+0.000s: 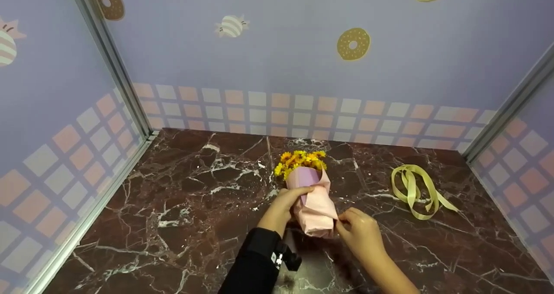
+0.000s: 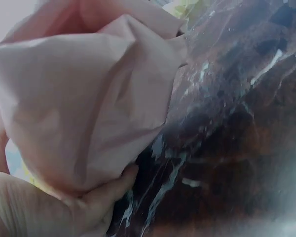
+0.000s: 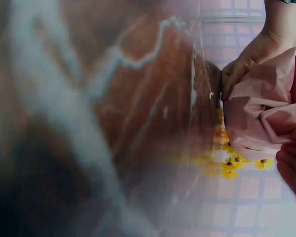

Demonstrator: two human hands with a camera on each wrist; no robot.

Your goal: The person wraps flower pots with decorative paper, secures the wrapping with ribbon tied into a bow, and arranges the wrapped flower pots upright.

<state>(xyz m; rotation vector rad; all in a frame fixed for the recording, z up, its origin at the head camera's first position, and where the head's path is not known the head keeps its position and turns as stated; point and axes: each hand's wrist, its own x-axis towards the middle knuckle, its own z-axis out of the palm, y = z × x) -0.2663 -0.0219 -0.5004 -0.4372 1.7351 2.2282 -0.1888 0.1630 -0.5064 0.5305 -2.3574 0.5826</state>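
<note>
A small bouquet of yellow and orange flowers [image 1: 298,159] lies wrapped in pink paper [image 1: 318,209], with a purple inner side [image 1: 306,178] folded around the stems. My left hand [image 1: 280,205] grips the wrap from its left side, thumb across the front. In the left wrist view the left hand [image 2: 44,210] curls around the pink paper [image 2: 74,103]. My right hand [image 1: 362,230] pinches the paper's lower right edge between thumb and fingers. The right wrist view shows creased folds in the paper [image 3: 254,118] between both hands, and flower heads [image 3: 232,165] beyond it.
A loosely looped yellow-green ribbon [image 1: 410,185] lies on the dark marbled tabletop [image 1: 207,224], right of the bouquet. Patterned lilac panels [image 1: 285,64] close off the back and both sides. Small white specks are scattered on the table.
</note>
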